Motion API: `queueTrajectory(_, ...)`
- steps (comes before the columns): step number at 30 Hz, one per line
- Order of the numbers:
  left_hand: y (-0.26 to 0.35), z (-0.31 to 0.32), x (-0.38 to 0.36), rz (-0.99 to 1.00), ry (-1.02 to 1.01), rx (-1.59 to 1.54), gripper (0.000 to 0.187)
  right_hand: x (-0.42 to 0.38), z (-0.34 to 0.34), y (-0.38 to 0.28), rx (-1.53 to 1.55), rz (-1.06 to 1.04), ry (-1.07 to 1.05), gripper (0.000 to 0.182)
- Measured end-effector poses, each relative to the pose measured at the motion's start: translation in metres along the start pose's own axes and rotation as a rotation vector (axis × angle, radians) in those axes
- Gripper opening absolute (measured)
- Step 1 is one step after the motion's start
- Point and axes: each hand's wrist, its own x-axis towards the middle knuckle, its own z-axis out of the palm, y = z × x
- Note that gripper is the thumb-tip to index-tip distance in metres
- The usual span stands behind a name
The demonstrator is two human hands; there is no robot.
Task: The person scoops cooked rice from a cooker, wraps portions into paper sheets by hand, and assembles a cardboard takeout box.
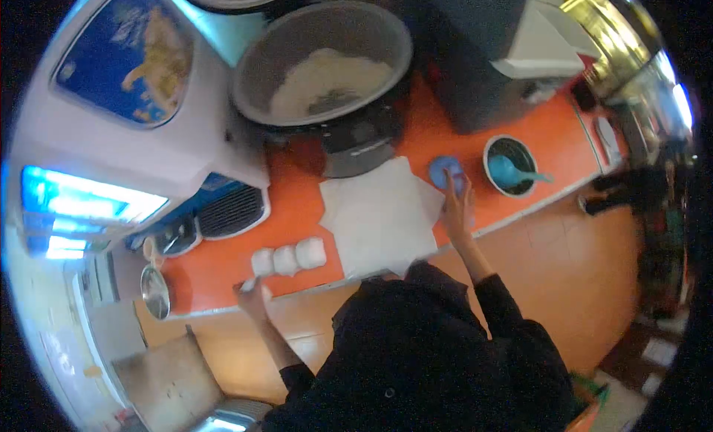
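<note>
On the orange counter, my right hand (458, 205) is closed around a blue-purple object (448, 175), perhaps a small cup, beside the white sheets (382, 217). My left hand (253, 298) is at the counter's front edge, its fingers closed on something small and white that blurs out. Just above it, three white wrapped bundles (285, 260) lie in a row. The white sheets are spread out in a fanned stack between my hands. Right of my right hand stands a metal pot (490, 165) with a light-blue ladle (506, 172) inside.
A large grey bowl (245, 90) of white grains or powder stands behind the sheets. At the left are a big white machine (148, 146) with a blue panel and a small metal bowl (155, 292). A dark box-like object (475, 76) stands at the back.
</note>
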Motion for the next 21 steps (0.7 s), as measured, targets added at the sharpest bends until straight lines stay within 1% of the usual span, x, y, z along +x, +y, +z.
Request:
queueTrajectory(1,-0.036,-0.002,0.016,0.095,0.006,-0.037,0.054,-0.003,0.004,0.002,0.118,0.011,0.033,0.068)
queueTrajectory(2,-0.020,-0.010,0.025,-0.026,-0.022,0.263,0.052,-0.005,0.011,0.004,0.235,0.021,0.076,0.072)
queueTrajectory(3,-0.047,-0.005,0.038,0.255,-0.008,0.196,0.050,-0.011,0.023,0.008,0.268,0.069,0.124,0.075)
queueTrajectory(4,-0.063,-0.004,0.052,0.284,-0.057,0.194,0.050,-0.019,0.032,0.010,0.299,0.118,0.176,0.079)
queueTrajectory(5,-0.073,-0.001,0.067,0.080,-0.069,0.101,0.050,-0.021,0.020,-0.002,0.331,0.116,0.147,0.077)
queueTrajectory(6,-0.072,0.006,0.077,-0.007,-0.108,0.063,0.050,-0.021,0.007,-0.015,0.362,0.116,0.125,0.076)
queueTrajectory(7,-0.070,0.013,0.087,-0.096,-0.143,0.028,0.050,-0.029,0.012,-0.022,0.380,0.017,0.058,0.076)
queueTrajectory(9,-0.051,0.009,0.101,0.244,-0.072,0.454,0.051,-0.044,0.017,-0.041,0.484,-0.178,-0.083,0.072)
queueTrajectory(10,-0.043,0.011,0.109,0.286,-0.120,0.455,0.051,-0.047,0.016,-0.053,0.572,-0.276,-0.160,0.068)
queueTrajectory(11,-0.041,0.011,0.115,0.319,-0.118,0.487,0.050,-0.050,0.022,-0.057,0.395,-0.481,-0.142,0.066)
queueTrajectory(13,-0.035,0.011,0.118,0.305,-0.057,0.567,0.048,-0.054,0.027,-0.068,0.213,-0.545,-0.089,0.065)
queueTrajectory(14,-0.031,0.010,0.115,0.308,-0.011,0.623,0.047,-0.061,0.027,-0.075,0.217,-0.508,-0.081,0.065)
queueTrajectory(16,-0.021,0.010,0.103,0.326,0.102,0.708,0.046,-0.072,0.025,-0.088,0.186,-0.261,-0.133,0.064)
queueTrajectory(17,-0.015,0.013,0.093,0.337,0.152,0.737,0.045,-0.077,0.028,-0.096,0.183,-0.231,-0.108,0.064)
queueTrajectory(19,0.004,0.017,0.066,0.368,0.253,0.763,0.043,-0.088,0.040,-0.112,0.083,-0.067,-0.208,0.068)
queueTrajectory(21,0.023,0.021,0.028,0.420,0.323,0.759,0.042,-0.099,0.035,-0.124,0.106,-0.013,-0.126,0.068)
